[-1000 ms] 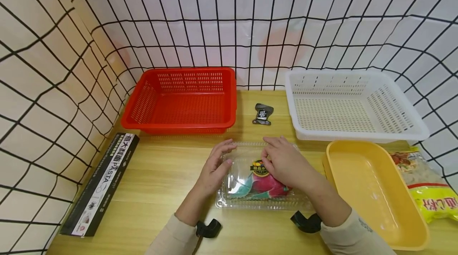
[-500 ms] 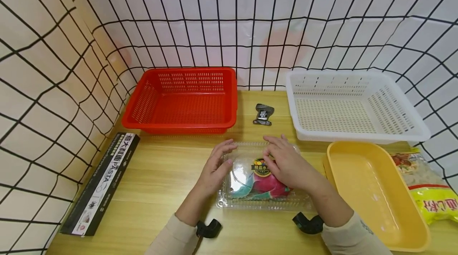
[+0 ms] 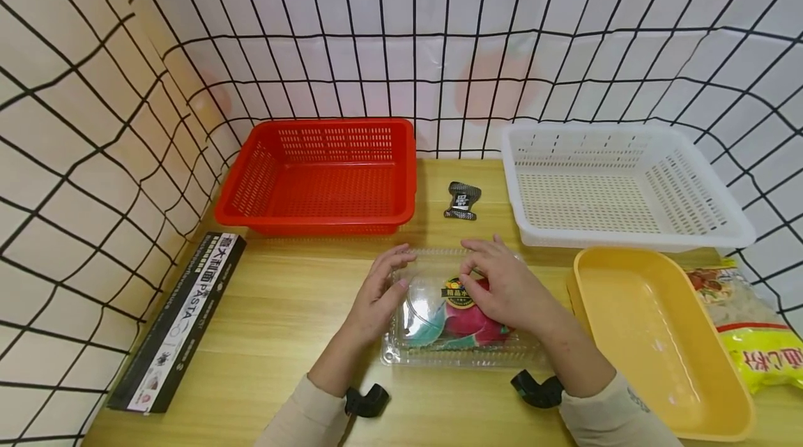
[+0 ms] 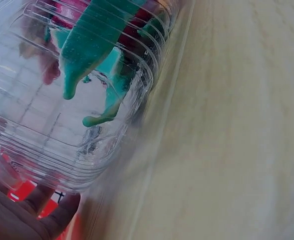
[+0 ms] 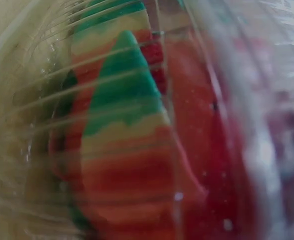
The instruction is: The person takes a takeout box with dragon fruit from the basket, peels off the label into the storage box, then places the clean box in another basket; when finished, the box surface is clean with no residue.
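A clear plastic clamshell box (image 3: 433, 360) with a dark round label (image 3: 458, 292) lies on the table. Inside it is a dragon fruit (image 3: 467, 325), pink-red with green scales, seen through the plastic in all views. My left hand (image 3: 376, 300) rests along the box's left side, its fingers fairly straight and reaching towards the far edge. In the left wrist view its fingertips (image 4: 62, 212) touch the box wall. Over the right part of the lid lies my right hand (image 3: 502, 286); its index finger bends towards the thumb beside the label. The right wrist view does not show this hand.
Behind stand a red basket (image 3: 401, 213) and a white basket (image 3: 627, 238), with a small black packet (image 3: 462, 201) between them. A yellow tray (image 3: 659, 335) and a pasta bag (image 3: 753, 328) lie right, a long black pasta box (image 3: 178, 321) left. Black wire mesh (image 3: 414, 49) encloses the table.
Both hands stay almost still on the clamshell box. The right thumb and index finger shift slightly beside the label.
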`<state>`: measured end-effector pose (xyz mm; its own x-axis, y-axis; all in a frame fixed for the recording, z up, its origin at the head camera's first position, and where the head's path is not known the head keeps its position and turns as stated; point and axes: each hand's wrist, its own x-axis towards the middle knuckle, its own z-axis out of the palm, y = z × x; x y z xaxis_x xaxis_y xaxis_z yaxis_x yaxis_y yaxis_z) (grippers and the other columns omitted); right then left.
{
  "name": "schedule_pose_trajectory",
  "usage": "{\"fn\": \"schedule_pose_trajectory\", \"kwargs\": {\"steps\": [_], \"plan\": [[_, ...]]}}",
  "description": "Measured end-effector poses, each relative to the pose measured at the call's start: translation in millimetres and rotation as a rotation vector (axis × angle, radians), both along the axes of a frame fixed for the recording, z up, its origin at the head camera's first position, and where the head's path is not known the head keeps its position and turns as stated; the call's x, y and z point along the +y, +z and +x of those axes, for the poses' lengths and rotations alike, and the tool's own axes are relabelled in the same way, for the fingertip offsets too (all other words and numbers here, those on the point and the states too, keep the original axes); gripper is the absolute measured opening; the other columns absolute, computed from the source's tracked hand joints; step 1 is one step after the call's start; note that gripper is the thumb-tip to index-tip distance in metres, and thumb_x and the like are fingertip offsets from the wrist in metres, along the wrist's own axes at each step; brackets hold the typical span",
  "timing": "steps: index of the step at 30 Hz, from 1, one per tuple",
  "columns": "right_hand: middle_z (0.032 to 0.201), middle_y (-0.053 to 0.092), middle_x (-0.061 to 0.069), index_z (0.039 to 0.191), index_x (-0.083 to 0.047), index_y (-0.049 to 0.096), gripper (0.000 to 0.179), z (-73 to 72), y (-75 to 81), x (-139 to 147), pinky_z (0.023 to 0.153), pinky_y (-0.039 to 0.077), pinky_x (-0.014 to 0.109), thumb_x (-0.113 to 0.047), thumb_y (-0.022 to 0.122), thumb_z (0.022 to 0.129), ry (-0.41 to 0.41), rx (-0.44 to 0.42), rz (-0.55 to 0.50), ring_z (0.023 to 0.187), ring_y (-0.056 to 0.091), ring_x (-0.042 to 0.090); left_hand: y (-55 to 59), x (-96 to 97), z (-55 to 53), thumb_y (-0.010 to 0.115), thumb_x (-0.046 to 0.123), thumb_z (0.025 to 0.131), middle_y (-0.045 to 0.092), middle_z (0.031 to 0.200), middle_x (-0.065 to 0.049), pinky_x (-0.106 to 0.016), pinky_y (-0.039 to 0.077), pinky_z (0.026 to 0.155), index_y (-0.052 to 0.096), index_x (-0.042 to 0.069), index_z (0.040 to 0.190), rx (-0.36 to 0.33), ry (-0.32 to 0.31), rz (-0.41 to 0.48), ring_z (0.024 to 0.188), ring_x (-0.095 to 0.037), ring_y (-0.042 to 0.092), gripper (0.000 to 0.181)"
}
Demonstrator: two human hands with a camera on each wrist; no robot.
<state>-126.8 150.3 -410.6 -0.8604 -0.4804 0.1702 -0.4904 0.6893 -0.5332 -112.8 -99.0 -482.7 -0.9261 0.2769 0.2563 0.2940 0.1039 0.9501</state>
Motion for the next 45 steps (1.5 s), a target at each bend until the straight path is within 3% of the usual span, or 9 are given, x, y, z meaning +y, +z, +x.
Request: {"fn": "schedule_pose_trajectory", "kwargs": {"steps": [14, 25, 45], "plan": [[0.144, 0.058, 0.019, 0.092, -0.015, 0.059, 0.011, 0.2, -2.9, 2.2, 0.123, 0.018, 0.065, -0.014, 0.057, 0.103, 0.054, 0.011, 0.033, 0.142, 0.047, 0.037, -0.7, 1.2, -1.5, 0.050, 0.007, 0.098, 0.035, 0.159, -0.023, -0.072, 0.032, 0.112, 0.054, 0.009, 0.139, 0.006, -0.001, 0.003, 0.144, -0.039, 0.039, 0.041], [0.143, 0.057, 0.021, 0.093, -0.014, 0.056, 0.011, -0.4, -3.7, 2.2, 0.122, 0.017, 0.067, -0.009, 0.055, 0.103, 0.075, 0.008, -0.012, 0.141, 0.047, 0.038, 2.6, 1.6, -0.6, 0.049, 0.008, 0.099, 0.036, 0.160, -0.019, -0.074, 0.029, 0.113, 0.054, 0.011, 0.139, -0.005, 0.003, -0.008, 0.145, -0.039, 0.038, 0.041], [0.141, 0.058, 0.020, 0.089, -0.013, 0.051, 0.017, 2.5, -6.0, 2.8, 0.122, 0.018, 0.067, -0.004, 0.051, 0.103, 0.061, 0.008, -0.103, 0.143, 0.045, 0.037, -1.5, 1.3, 0.2, 0.048, 0.008, 0.100, 0.033, 0.159, -0.023, -0.074, 0.028, 0.113, 0.053, 0.008, 0.139, 0.011, -0.005, -0.003, 0.148, -0.040, 0.033, 0.040]]}}
